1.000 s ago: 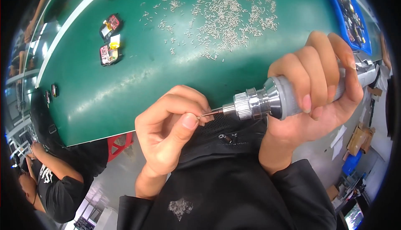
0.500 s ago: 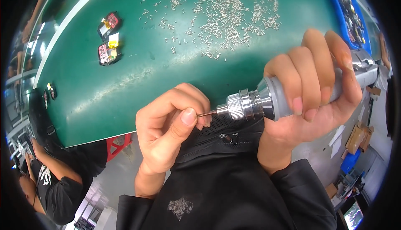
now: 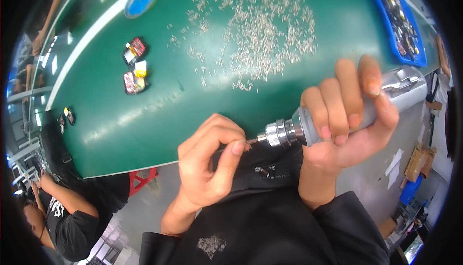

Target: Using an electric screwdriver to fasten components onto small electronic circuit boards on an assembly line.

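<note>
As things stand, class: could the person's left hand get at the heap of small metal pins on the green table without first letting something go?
Probably not. The left hand is pinching the thin bit at the chuck of the electric screwdriver, so its fingertips are taken. Otherwise the green table between it and the small metal pins is bare.

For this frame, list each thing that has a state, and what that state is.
Electric screwdriver: gripped, lying roughly level, bit toward the left hand.
Right hand: closed around the screwdriver body.
Left hand: fingertips pinched at the bit tip; what they pinch is too small to tell.
Small screws: scattered loose on the green table.
Blue tray: filled with parts.
</note>
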`<state>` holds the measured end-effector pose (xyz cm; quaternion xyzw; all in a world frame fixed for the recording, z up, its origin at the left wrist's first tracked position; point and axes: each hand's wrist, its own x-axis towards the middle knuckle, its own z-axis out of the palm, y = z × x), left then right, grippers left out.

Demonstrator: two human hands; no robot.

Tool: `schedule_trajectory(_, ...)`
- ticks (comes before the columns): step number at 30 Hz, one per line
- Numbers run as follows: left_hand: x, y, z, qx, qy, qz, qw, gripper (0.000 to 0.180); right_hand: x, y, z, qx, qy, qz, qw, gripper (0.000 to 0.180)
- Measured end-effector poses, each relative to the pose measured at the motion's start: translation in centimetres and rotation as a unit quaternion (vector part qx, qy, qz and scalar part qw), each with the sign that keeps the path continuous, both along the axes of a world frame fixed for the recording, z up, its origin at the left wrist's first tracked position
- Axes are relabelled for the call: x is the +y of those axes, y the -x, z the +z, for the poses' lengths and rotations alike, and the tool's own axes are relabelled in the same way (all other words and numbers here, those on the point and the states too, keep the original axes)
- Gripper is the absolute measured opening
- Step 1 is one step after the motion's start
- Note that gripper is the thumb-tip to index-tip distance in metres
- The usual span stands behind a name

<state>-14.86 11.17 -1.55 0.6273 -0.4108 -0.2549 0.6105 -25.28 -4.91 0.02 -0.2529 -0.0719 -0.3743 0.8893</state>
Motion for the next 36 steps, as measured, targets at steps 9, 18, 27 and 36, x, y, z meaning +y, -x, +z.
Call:
schedule_trajectory(9, -0.8, -1.0, 2.0, -0.167, -0.039, -0.043, 0.984, 0.011, 0.8, 0.5, 0.1, 0.075, -0.130, -0.100, 0.984, 0.011)
schedule_trajectory(18, -9.7, -21.4, 3.6, -0.457, -0.124, 0.168, 0.865, 0.026, 0.1, 1.0, -1.8, 0.089, -0.181, -0.115, 0.973, 0.011)
schedule_trajectory(27, -16.3, -29.7, 0.8, -0.516, -0.310, 0.194, 0.775, 0.034, 0.5, 1.0, -2.8, 0.087, -0.132, -0.057, 0.986, 0.011)
schedule_trajectory(36, -5.5, -15.4, 3.6, -0.427, -0.146, 0.023, 0.892, 0.041, 0.1, 1.9, -3.4, 0.106, -0.134, -0.047, 0.984, 0.010)
